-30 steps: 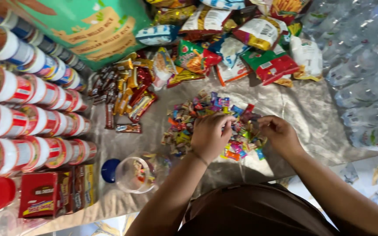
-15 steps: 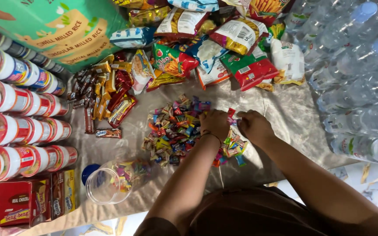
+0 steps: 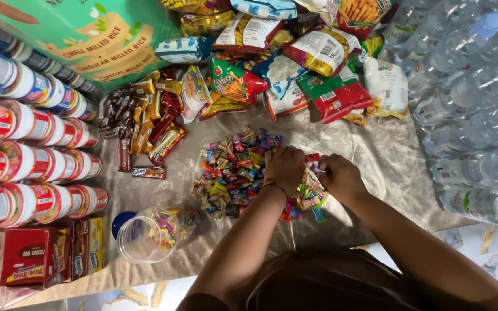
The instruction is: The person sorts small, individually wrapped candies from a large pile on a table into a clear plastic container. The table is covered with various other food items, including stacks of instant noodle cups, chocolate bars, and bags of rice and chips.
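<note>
Both hands have slid a bit further right along the pile of wrapped candies (image 3: 231,173) since half a second ago. Left hand (image 3: 283,168) sits curled on the pile's right edge, fingers closed on candies. Right hand (image 3: 340,177) pinches a small wrapped candy (image 3: 317,169) just right of the pile. Clear plastic jar (image 3: 157,230) lies on its side below-left of the pile.

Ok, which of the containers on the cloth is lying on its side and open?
The clear plastic jar near the front edge, candies inside, blue lid beside it. The red-labelled cans at left are closed.
</note>
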